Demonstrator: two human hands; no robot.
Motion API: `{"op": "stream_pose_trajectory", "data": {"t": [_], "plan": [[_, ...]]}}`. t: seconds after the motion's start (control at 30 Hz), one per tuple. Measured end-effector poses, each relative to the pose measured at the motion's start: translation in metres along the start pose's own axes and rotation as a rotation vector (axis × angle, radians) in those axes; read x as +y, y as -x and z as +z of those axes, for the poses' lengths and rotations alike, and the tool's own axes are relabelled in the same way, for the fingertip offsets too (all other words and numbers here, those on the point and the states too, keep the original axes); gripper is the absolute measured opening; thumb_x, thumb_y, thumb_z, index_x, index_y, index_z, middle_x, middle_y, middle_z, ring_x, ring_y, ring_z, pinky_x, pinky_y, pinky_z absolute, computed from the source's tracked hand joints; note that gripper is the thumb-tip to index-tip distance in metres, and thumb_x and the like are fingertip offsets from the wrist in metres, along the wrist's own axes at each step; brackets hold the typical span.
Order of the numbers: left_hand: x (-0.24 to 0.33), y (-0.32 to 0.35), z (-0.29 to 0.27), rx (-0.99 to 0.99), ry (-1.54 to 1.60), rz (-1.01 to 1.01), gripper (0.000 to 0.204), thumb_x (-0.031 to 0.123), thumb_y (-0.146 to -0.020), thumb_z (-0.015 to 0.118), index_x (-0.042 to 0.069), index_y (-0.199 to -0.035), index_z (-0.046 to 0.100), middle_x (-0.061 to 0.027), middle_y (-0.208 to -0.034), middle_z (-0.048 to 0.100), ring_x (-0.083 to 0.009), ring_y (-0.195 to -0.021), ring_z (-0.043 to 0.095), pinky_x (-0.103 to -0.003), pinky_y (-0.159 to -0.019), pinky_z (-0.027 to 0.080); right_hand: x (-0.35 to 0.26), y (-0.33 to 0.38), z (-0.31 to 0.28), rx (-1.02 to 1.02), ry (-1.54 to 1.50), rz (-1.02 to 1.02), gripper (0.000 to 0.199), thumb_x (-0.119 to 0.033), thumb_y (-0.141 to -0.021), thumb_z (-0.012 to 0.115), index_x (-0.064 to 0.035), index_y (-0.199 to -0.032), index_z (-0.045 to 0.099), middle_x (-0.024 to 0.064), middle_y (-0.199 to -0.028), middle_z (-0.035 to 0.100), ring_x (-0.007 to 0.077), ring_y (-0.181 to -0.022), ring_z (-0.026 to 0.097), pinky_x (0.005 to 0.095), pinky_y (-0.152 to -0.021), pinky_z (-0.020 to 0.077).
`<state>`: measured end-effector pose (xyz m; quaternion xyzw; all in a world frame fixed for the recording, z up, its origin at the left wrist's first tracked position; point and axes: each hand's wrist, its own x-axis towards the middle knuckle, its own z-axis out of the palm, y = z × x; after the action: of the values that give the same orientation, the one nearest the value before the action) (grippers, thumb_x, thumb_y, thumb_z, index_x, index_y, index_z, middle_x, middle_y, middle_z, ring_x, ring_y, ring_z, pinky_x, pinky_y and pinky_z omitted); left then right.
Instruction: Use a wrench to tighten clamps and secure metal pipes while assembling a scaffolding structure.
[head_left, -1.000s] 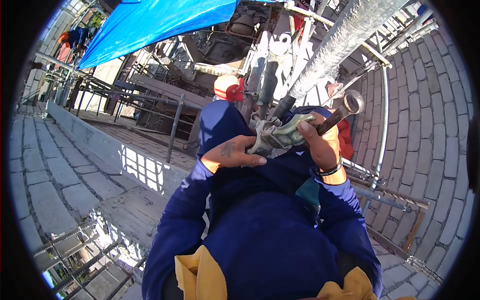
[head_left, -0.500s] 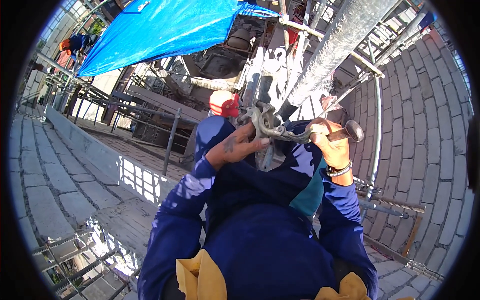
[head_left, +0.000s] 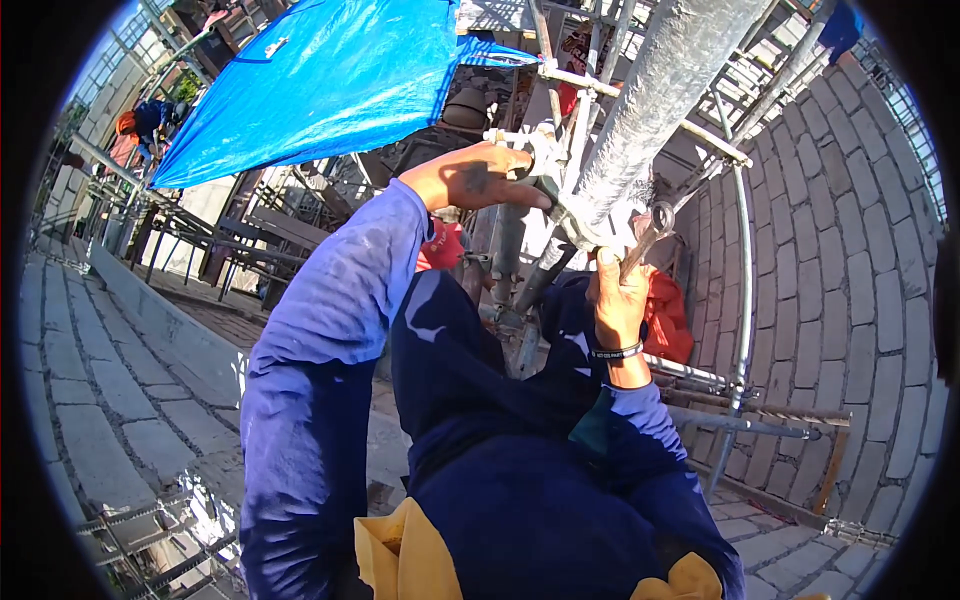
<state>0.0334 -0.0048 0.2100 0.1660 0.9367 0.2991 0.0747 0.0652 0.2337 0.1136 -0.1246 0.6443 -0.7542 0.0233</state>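
Note:
My left hand (head_left: pixel 480 178) is raised and closed on a metal scaffold clamp (head_left: pixel 572 212) that sits against a thick galvanized pipe (head_left: pixel 660 90) slanting up to the right. Just below the clamp, my right hand (head_left: pixel 618 295) grips a steel wrench (head_left: pixel 650 228); its ring head is level with the clamp. A dark band circles the right wrist. Both sleeves are blue, and yellow fabric shows at the bottom edge.
A blue tarp (head_left: pixel 320 80) hangs at the upper left over scaffold tubes and planks. A person in a red helmet (head_left: pixel 440 245) stands below me, and another person (head_left: pixel 140 120) is far left. Grey block paving (head_left: pixel 830 260) lies far below on both sides.
Both hands have lifted from chest height up to the slanted pipe, carrying the clamp and wrench. The left arm is now stretched out high.

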Motion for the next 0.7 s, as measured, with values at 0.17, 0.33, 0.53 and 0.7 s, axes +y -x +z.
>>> {"op": "stream_pose_trajectory", "data": {"t": [0.17,0.33,0.53,0.7], "plan": [[-0.019,-0.025,-0.008,-0.136,-0.169,0.169,0.053,0.037,-0.068,0.068,-0.002,-0.101,0.054,-0.022,-0.1,0.055,-0.0314,-0.096,0.054,-0.036,-0.08,0.043,-0.002,0.011,0.018,0.048,0.012,-0.024,0.023,-0.021,-0.089,0.05,-0.0068,-0.072,0.05,-0.0051,-0.053,0.039,0.0039,-0.045,0.033,0.0198,-0.042,0.0253],[-0.025,-0.035,-0.001,-0.083,-0.283,0.307,0.037,0.023,-0.069,0.065,0.005,-0.099,0.055,-0.0219,-0.104,0.051,-0.0356,-0.088,0.056,-0.04,-0.073,0.046,0.008,0.011,0.017,0.146,0.175,-0.074,0.027,-0.019,-0.09,0.048,-0.0059,-0.066,0.048,-0.0043,-0.053,0.039,0.0047,-0.045,0.033,0.0211,-0.043,0.0246],[-0.024,-0.023,0.007,0.074,-0.327,0.253,0.047,0.024,-0.071,0.066,0.014,-0.113,0.049,-0.0167,-0.107,0.045,-0.0382,-0.08,0.055,-0.044,-0.069,0.045,0.018,0.013,0.01,0.106,0.149,-0.117,0.023,-0.017,-0.088,0.052,0.0013,-0.076,0.061,-0.0028,-0.052,0.044,0.0055,-0.046,0.037,0.0221,-0.044,0.0276],[-0.011,-0.007,0.017,0.059,-0.408,0.119,0.046,0.026,-0.07,0.066,0.016,-0.112,0.049,-0.0154,-0.113,0.046,-0.0368,-0.086,0.056,-0.042,-0.072,0.047,0.024,0.014,0.007,0.082,0.088,-0.098,0.025,-0.018,-0.091,0.045,0.0,-0.079,0.057,-0.0053,-0.054,0.039,0.0033,-0.046,0.032,0.0198,-0.043,0.0227]]}}
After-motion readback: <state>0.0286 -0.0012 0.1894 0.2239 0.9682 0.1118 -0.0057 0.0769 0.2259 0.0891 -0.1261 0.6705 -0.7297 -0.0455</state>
